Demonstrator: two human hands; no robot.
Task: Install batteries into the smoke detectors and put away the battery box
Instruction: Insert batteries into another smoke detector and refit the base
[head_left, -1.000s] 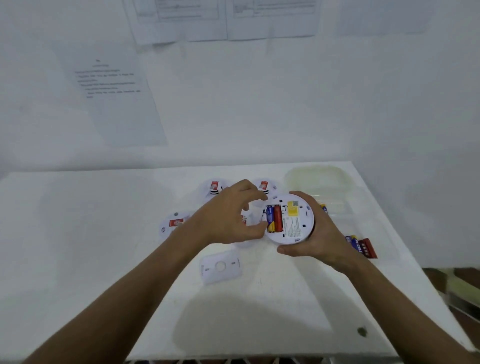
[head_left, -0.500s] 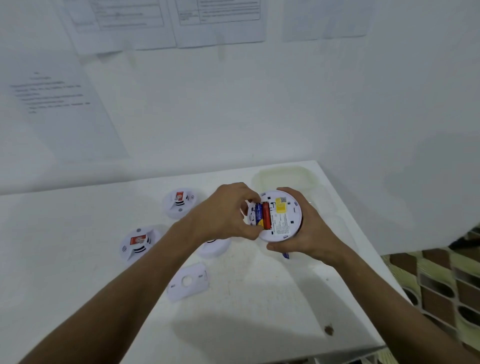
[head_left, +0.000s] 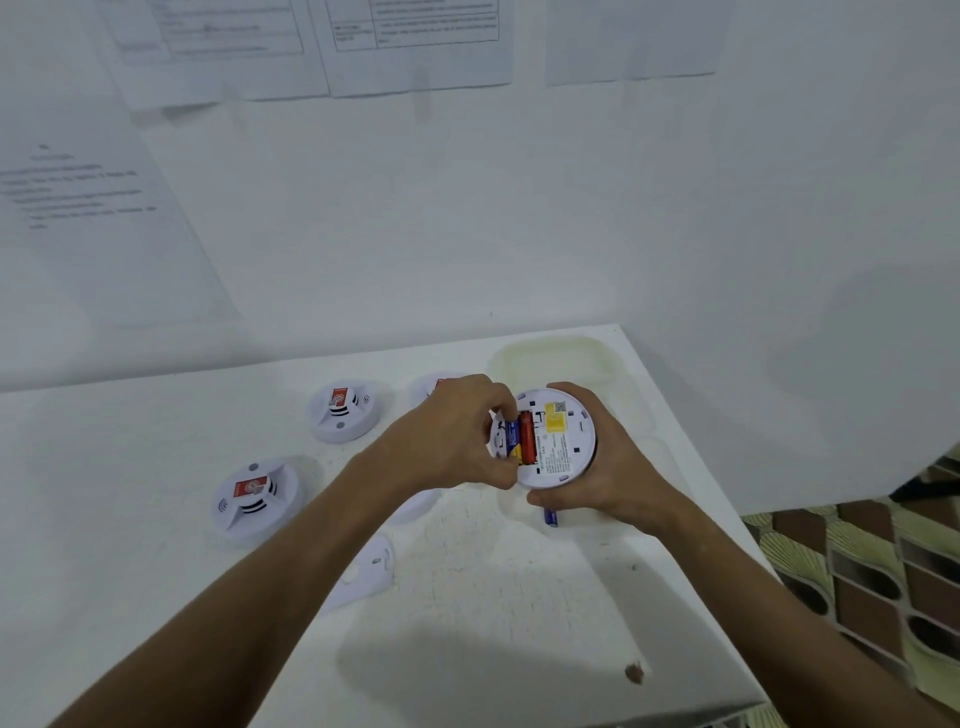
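While right hand (head_left: 597, 478) cups round detector (head_left: 558, 441), left hand (head_left: 452, 441) presses cylindrical batteries (head_left: 521, 439).

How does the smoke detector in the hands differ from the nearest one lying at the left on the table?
The held detector is lifted, back side up, batteries showing; the left table detector lies front up, untouched, with a red sticker. Both are round and white.

A plain workroom or test station, not a home.
Beyond the grip, printed instruction sheets (head_left: 415, 47) are taped to bare white walls (head_left: 519, 218); a white desk (head_left: 130, 467) fills the corner, with patterned tile floor (head_left: 872, 582) to the right.
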